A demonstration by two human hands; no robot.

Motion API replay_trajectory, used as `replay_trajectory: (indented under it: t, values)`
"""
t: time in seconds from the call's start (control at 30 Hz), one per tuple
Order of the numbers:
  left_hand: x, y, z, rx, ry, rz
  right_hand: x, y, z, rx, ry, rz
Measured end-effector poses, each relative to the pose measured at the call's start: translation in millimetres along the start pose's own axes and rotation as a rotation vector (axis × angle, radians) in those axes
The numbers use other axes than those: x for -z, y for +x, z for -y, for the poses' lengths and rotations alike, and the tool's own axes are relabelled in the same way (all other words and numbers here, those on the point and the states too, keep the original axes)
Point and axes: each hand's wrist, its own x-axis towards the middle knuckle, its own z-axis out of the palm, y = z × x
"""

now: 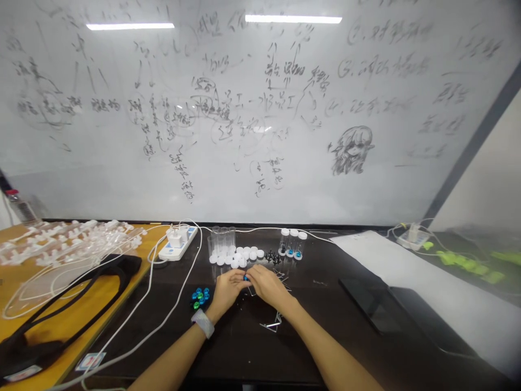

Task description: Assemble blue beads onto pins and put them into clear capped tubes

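My left hand (227, 290) and my right hand (266, 285) meet over the dark table. Both have their fingertips pinched round a small shiny blue piece (246, 278), mostly hidden by the fingers. Left of my left wrist lies a cluster of shiny blue and green round pieces (201, 296). Thin silver rods (273, 326) are scattered below my right hand, with more partly behind it. Just beyond my fingers are several white round caps (246, 253) and small black pronged pieces (272, 257).
Clear tubes (222, 239) stand behind the caps; three white-capped tubes (291, 245) stand further right. A power strip (178, 243) with trailing white cables lies left. Dark flat devices (368, 304) and white paper (378, 255) lie right. A whiteboard (301, 190) rises behind.
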Motion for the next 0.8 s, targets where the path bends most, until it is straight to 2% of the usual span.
replay_trajectory:
  t: [0.13,0.43,0.67,0.8]
  values:
    - [1,1,3,0.017,0.001,-0.017,-6,0,-2,-0.010,-0.011,-0.005]
    - [1,0,-7,0.025,-0.010,-0.041,-2,1,-3,-0.172,0.321,-0.073]
    - [1,1,-7,-0.008,-0.011,-0.032,-1,3,-1,-0.339,0.529,-0.046]
    - [1,1,-5,0.003,-0.005,-0.032,-2,3,-1,-0.377,0.630,-0.063]
